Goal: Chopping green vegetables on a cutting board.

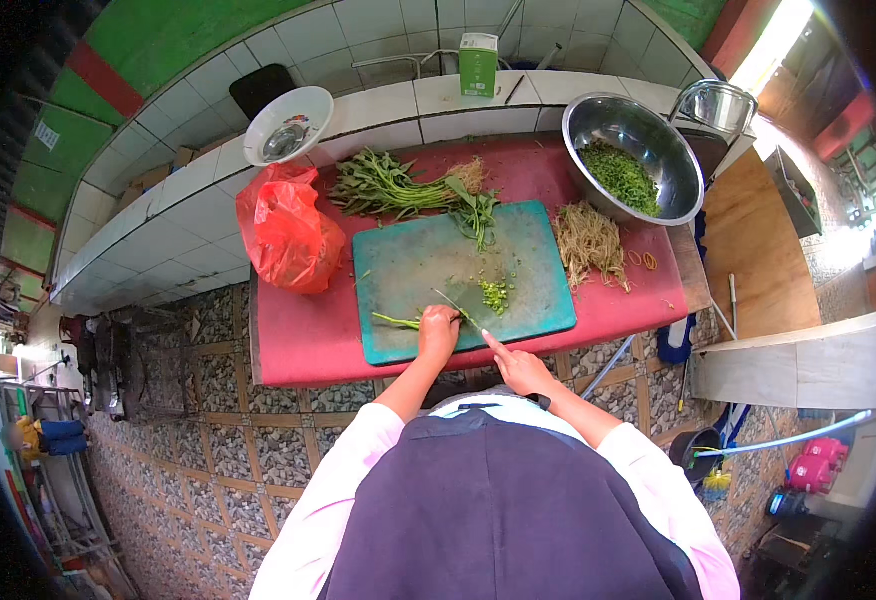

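Note:
A teal cutting board (pixel 475 225) lies on the red-covered table (pixel 295 345). On its near part, my left hand (pixel 438 330) holds down green stems (pixel 394 321). My right hand (pixel 520 367) grips a knife (pixel 471 321), its blade beside my left fingers. Chopped green pieces (pixel 495 295) lie in a small heap right of the blade. Leafy stems with roots (pixel 400 187) are spread along the board's far edge, some leaves resting on it. Cut-off roots (pixel 590 244) are piled at the board's right. Chopped greens (pixel 621 176) partly fill a steel bowl (pixel 682 161).
A red plastic bag (pixel 288 232) stands at the table's left. On the tiled ledge are a white bowl (pixel 318 112), a green box (pixel 478 66) and a dark pen-like object (pixel 514 89). Rubber bands (pixel 642 260) lie near the roots. Far left, a person (pixel 40 437) is visible.

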A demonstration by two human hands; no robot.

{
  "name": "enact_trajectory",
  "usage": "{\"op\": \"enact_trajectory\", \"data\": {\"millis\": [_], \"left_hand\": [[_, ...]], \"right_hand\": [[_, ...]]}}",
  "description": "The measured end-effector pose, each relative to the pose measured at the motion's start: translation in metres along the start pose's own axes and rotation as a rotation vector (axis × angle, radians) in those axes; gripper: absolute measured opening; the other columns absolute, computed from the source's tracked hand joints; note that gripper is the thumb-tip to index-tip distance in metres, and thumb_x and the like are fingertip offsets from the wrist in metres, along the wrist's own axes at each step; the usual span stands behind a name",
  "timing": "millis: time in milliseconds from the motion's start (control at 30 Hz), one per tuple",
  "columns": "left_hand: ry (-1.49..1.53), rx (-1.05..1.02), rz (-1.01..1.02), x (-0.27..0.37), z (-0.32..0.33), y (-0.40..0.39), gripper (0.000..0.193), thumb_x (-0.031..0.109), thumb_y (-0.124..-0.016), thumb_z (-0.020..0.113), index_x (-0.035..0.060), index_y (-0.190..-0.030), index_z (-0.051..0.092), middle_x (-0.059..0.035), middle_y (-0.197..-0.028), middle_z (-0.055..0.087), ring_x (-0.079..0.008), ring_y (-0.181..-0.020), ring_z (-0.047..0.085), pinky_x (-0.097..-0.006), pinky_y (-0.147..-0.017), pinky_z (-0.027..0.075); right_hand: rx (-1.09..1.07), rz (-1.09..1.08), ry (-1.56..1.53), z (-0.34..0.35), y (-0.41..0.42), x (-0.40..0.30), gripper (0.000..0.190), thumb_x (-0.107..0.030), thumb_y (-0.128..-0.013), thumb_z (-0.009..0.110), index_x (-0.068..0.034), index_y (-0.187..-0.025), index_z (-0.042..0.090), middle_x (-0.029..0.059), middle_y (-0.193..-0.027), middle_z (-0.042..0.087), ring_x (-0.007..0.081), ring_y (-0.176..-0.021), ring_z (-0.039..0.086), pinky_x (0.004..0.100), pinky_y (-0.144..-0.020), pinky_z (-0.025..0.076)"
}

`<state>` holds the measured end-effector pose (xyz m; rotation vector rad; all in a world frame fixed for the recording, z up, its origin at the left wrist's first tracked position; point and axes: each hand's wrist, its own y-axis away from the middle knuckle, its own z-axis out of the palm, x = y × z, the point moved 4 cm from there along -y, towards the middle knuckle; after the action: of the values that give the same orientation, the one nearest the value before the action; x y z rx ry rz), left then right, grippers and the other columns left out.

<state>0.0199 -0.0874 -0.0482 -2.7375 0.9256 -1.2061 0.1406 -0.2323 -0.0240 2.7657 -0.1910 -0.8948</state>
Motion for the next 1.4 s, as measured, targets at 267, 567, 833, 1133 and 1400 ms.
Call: {"op": "enact_trajectory", "data": {"millis": [267,567,833,1133,1400], "left_hand": [[0.053,-0.039,-0.077,-0.006,-0.001,-0.001,0.011,0.002,-0.063,0.068,0.0027,-0.074,0.067,-0.0124,-0.081,0.064,-0.0294,-0.082,0.058,-0.0376,-0.077,0.046],[-0.009,0.029,0.166,0.012,-0.009,0.001,0.006,0.002,-0.069,0.063,0.0018,-0.074,0.065,-0.0120,-0.080,0.063,-0.0306,-0.079,0.057,-0.0392,-0.074,0.046],[-0.008,0.009,0.080,0.003,-0.007,0.002,0.009,-0.001,-0.066,0.060,0.0003,-0.073,0.065,-0.0138,-0.079,0.064,-0.0313,-0.080,0.058,-0.0393,-0.075,0.047],[0.023,-0.002,0.066,0.002,-0.005,0.001,0.009,0.000,-0.065,0.061,0.0012,-0.072,0.065,-0.0125,-0.078,0.064,-0.0304,-0.080,0.058,-0.0395,-0.075,0.046],[-0.034,0.011,-0.023,0.004,-0.010,0.002,0.010,0.006,-0.066,0.067,0.0038,-0.075,0.067,-0.0130,-0.081,0.064,-0.0309,-0.082,0.058,-0.0403,-0.076,0.045]], "right_hand": [[0.000,0.004,-0.017,0.005,-0.001,-0.003,0.059,-0.017,-0.090,0.042,-0.025,-0.143,0.017,0.0225,-0.065,0.058,0.0405,-0.062,0.058,0.0518,-0.058,0.044],[-0.001,0.043,-0.072,0.010,-0.026,0.002,0.057,-0.018,-0.092,0.041,-0.026,-0.142,0.016,0.0244,-0.071,0.059,0.0415,-0.065,0.058,0.0517,-0.062,0.044],[0.003,0.031,-0.018,0.002,-0.001,-0.007,0.059,-0.018,-0.091,0.042,-0.026,-0.143,0.015,0.0241,-0.066,0.058,0.0408,-0.063,0.057,0.0523,-0.060,0.044],[-0.007,0.055,-0.036,0.010,-0.003,-0.006,0.059,-0.017,-0.090,0.043,-0.026,-0.142,0.017,0.0234,-0.066,0.058,0.0410,-0.062,0.058,0.0524,-0.059,0.044],[0.037,0.035,-0.059,0.014,-0.028,-0.001,0.058,-0.017,-0.091,0.042,-0.027,-0.142,0.017,0.0245,-0.068,0.058,0.0422,-0.063,0.057,0.0523,-0.060,0.044]]}}
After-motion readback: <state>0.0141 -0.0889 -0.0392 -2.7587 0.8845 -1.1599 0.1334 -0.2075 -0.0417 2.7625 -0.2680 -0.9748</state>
